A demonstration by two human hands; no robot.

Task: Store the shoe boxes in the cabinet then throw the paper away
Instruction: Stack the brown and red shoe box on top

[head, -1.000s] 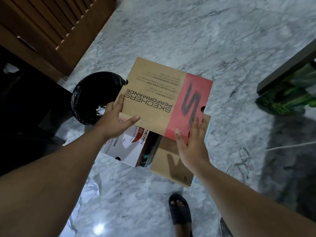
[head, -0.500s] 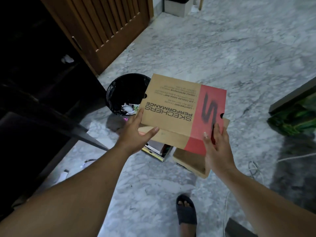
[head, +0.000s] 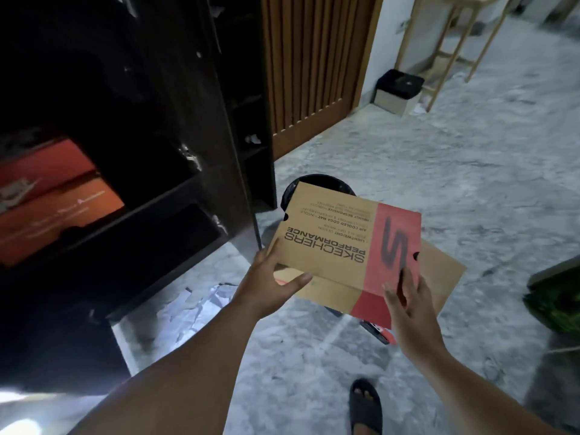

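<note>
I hold a brown-and-red Skechers shoe box [head: 351, 246] in the air above a grey marble floor [head: 439, 171], its printed lid facing up and its lettering upside down to me. My left hand [head: 266, 284] grips the box's left near corner, thumb stretched along the front edge and fingers tucked under its side. My right hand [head: 411, 306] holds the red end, fingers spread up against the near face and lid. Beneath the box a second brown cardboard piece [head: 439, 277] juts out to the right; whether it is part of the same box or touches it, I cannot tell.

Just behind the box sits a black-lined bin [head: 314, 183], mostly hidden by the lid. To my left stands the dark open cabinet [head: 194, 152], where two orange boxes [head: 56, 196] are stacked on a shelf. Torn paper scraps [head: 201, 302] lie on the floor at the cabinet's foot. A slatted wooden door [head: 314, 64] rises beyond the cabinet, with a small black-topped box [head: 398, 92] and a pale wooden stool [head: 455, 42] further back. My foot in a black slide sandal [head: 365, 409] shows at the bottom edge.
</note>
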